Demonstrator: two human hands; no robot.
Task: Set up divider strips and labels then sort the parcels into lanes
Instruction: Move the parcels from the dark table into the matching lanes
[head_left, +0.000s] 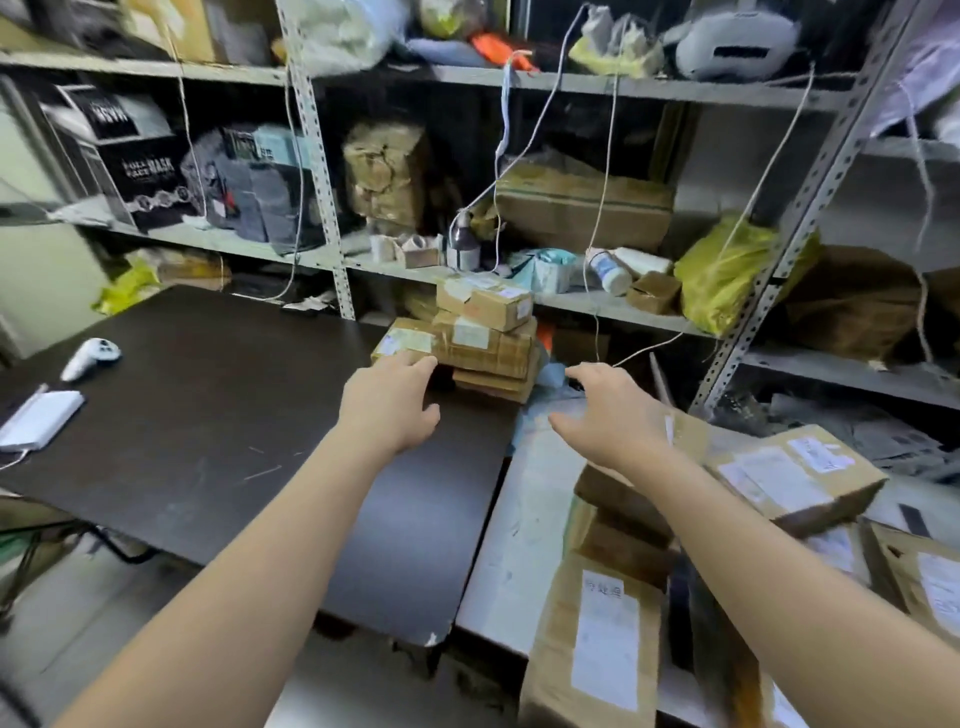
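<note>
A stack of small brown cardboard parcels (485, 327) with white labels stands at the far right corner of the dark table (208, 415). My left hand (389, 402) reaches toward the stack with its fingertips at the lowest left parcel (402, 343), fingers apart, holding nothing. My right hand (608, 415) hovers to the right of the stack, palm down and fingers spread, over the white table (519, 545). More labelled parcels lie under my right forearm: a large box (795, 478) and a long brown one (597, 649).
A white controller (91, 357) and a white power bank (39, 418) lie at the dark table's left. Metal shelving (571, 301) packed with boxes, bags and bottles rises behind both tables. Strings hang from the shelves near the stack. Floor shows at lower left.
</note>
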